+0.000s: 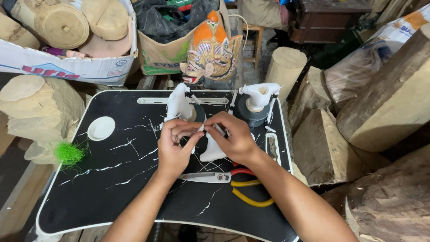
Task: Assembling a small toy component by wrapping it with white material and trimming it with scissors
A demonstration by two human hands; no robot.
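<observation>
Centre of frame, over black marbled desk (pixel 112 179): left hand (pixel 174 148) and right hand (pixel 235 141) both pinched shut on a small white carved piece (pixel 210 152). Scissors (pixel 208 177) and yellow-handled pliers (pixel 248 197) lie just below. Painted mask (pixel 210 51) at upper centre.

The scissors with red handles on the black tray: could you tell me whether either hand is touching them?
Apart. The head view shows the scissors lying on the tray below both hands, left hand and right hand, with tray surface visible between.
</observation>
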